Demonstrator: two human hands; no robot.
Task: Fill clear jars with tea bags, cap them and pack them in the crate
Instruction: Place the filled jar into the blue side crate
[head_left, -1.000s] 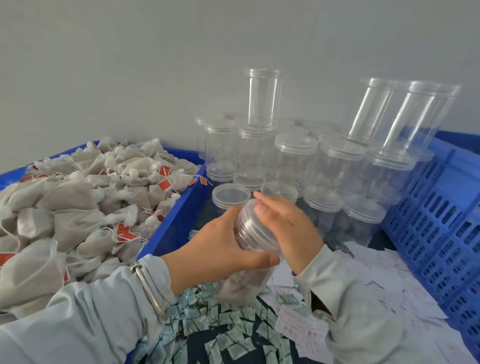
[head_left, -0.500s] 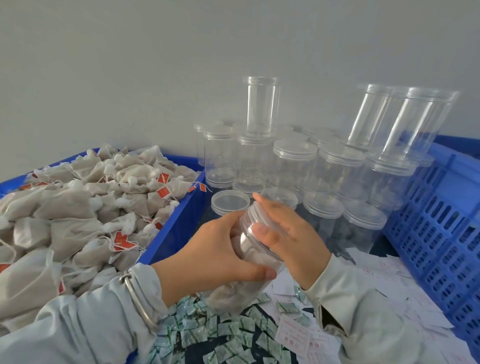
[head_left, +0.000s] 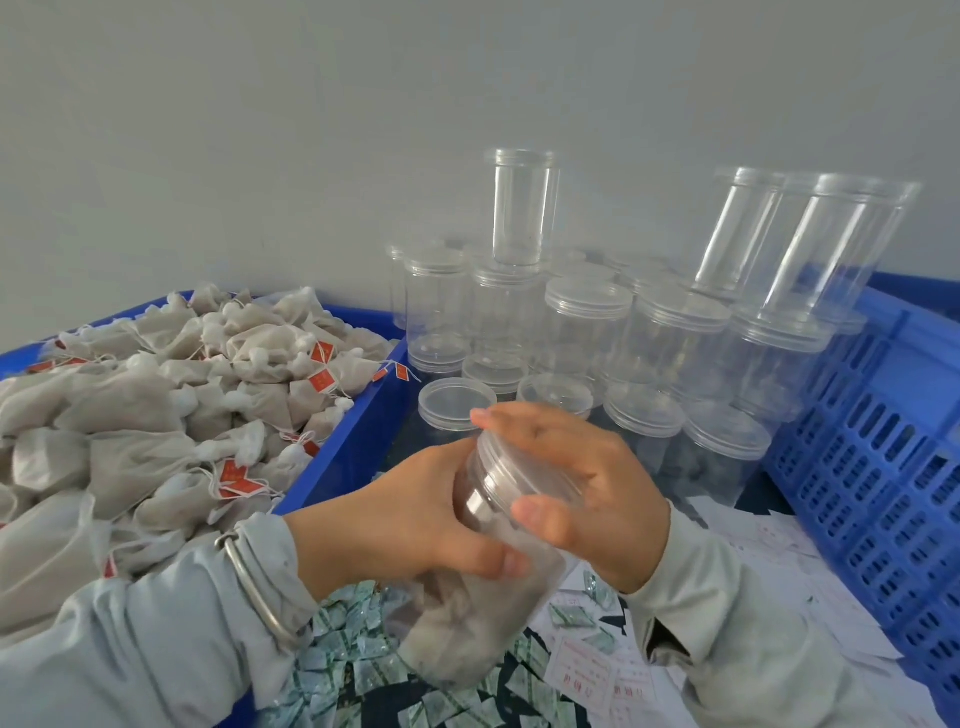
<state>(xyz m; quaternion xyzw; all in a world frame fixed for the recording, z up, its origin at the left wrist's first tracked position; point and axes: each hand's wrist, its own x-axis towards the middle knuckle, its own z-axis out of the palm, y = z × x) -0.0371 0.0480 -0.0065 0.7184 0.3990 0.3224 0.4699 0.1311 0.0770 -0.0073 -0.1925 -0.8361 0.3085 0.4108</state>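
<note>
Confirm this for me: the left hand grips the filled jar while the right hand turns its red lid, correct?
Not quite. The head view shows the lid is clear, not red. The left hand does grip the filled jar while the right hand holds that lid.

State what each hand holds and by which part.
Left hand grips the clear plastic jar of tea bags around its upper body; right hand grips its clear round lid at the rim.

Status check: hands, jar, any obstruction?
Left hand grips filled jar. Right hand grips lid on jar's mouth. Nothing in the way.
</note>
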